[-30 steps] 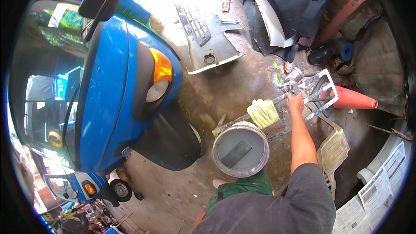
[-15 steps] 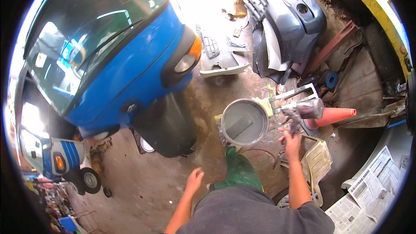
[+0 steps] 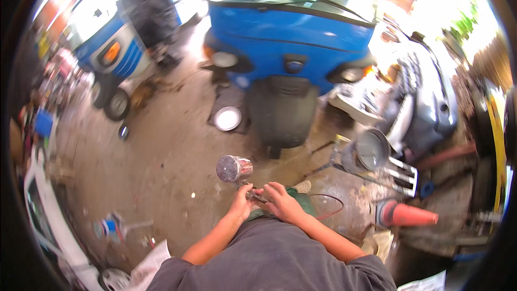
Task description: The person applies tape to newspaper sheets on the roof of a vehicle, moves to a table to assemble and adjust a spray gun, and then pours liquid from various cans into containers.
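Note:
A paint spray gun (image 3: 235, 169) with a round, paint-stained cup is held in front of my waist, its cup pointing away and to the left. My right hand (image 3: 281, 203) is closed on the gun's body from the right. Against its other side, my left hand (image 3: 243, 200) is closed too, fingers bent around the part below the cup. The hands partly hide the gun's handle and trigger. A thin red hose (image 3: 336, 199) curves over the floor on the right.
Ahead stands a blue three-wheeler (image 3: 293, 43) with a black front mudguard (image 3: 284, 110). A white round lid or dish (image 3: 227, 118) lies near it. At right are a grey bucket (image 3: 371, 150) on a stand, an orange cone (image 3: 406, 214) and a dark bumper (image 3: 431, 97). A white car body (image 3: 59, 237) is left.
The view has swung left. The spray gun has come from beside the bucket to the front of my waist in my right hand, and my left hand, free before, has closed on it.

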A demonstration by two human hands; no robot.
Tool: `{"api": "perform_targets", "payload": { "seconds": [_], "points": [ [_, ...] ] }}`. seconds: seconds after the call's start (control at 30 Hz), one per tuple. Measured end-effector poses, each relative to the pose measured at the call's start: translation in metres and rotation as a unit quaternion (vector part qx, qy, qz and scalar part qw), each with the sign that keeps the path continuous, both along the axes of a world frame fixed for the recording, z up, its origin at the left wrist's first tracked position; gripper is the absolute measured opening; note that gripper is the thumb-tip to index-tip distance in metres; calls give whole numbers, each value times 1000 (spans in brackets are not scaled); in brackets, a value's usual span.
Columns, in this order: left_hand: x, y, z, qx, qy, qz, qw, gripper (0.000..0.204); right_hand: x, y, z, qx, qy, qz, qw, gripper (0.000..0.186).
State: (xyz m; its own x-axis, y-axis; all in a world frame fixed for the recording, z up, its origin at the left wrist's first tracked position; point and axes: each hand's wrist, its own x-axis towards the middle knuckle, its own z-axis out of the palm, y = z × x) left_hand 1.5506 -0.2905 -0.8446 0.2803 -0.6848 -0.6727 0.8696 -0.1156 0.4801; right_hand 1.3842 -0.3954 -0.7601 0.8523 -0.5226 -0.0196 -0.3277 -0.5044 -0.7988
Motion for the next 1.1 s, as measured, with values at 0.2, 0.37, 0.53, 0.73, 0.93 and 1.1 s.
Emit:
{"api": "perform_targets", "payload": {
  "seconds": [0.2, 0.37, 0.53, 0.73, 0.93, 1.1],
  "points": [
    [67, 101, 26, -38, 7, 241, 970, 27, 43, 22, -33, 120, 188, 169, 960, 42],
    [109, 117, 16, -138, 45, 265, 953, 28, 100, 17, -39, 156, 192, 216, 945, 40],
    [163, 134, 25, -138, 20, 294, 945, 33, 196, 25, -36, 168, 222, 262, 924, 40],
    [261, 181, 41, -106, -30, 386, 916, 35, 333, 49, -45, 304, 219, 310, 874, 37],
    [335, 252, 52, -106, -69, 494, 860, 37, 467, 103, -54, 450, 287, 361, 765, 29],
    [380, 328, 22, -102, -90, 604, 785, 39, 559, 157, -76, 438, 368, 412, 709, 27]
  ]
}}
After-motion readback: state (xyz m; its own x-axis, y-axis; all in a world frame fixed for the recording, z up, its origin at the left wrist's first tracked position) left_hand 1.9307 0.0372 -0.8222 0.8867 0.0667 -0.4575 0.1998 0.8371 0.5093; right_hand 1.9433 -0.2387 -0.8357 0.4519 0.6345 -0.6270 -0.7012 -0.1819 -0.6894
